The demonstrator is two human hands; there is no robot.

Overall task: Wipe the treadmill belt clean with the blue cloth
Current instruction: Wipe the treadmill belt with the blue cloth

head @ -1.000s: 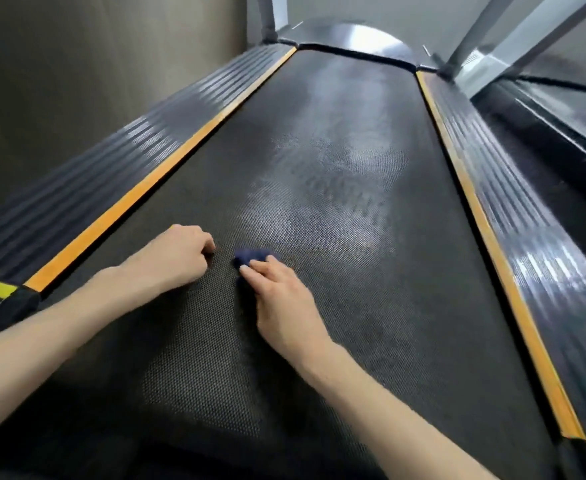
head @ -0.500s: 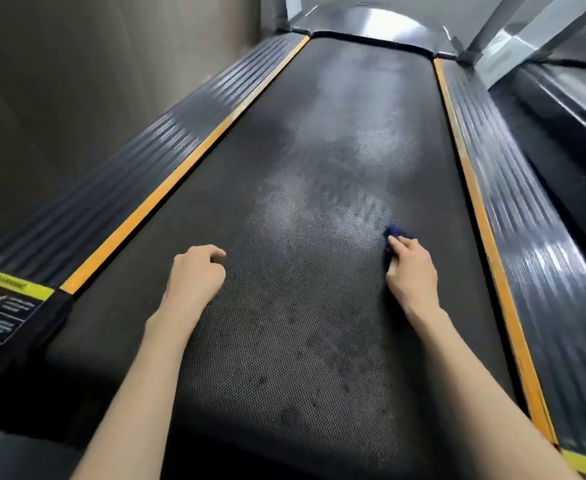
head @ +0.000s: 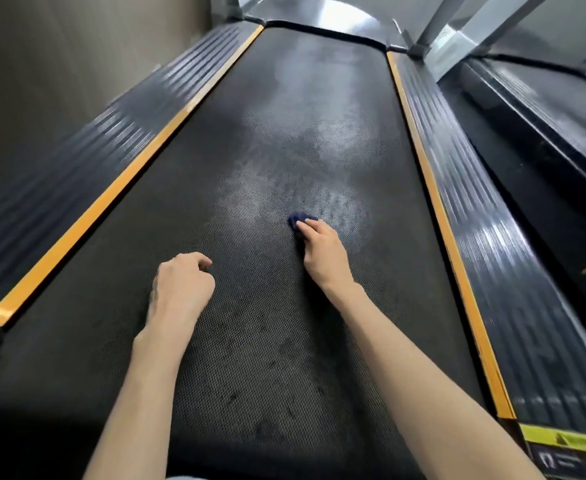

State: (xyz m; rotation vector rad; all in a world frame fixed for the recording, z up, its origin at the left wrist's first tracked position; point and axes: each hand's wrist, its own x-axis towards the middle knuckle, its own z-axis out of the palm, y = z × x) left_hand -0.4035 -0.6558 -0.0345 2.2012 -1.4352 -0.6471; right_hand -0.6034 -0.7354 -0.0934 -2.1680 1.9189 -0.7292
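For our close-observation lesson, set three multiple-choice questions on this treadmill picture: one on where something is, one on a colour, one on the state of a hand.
1. Where is the small dark blue cloth?
A) on the ribbed left side rail
B) on the black textured treadmill belt, under the right hand
C) on the silver front cover

2. What colour are the narrow stripes along both belt edges?
A) white
B) red
C) orange

3. What is the left hand doing?
A) curled over the belt, holding nothing
B) gripping the cloth
C) lying flat on a rail

Answers:
1 B: blue peeks out at the right hand's fingertips, mid-belt.
2 C: both stripes are orange.
3 A: its fingers are curled with nothing in them.
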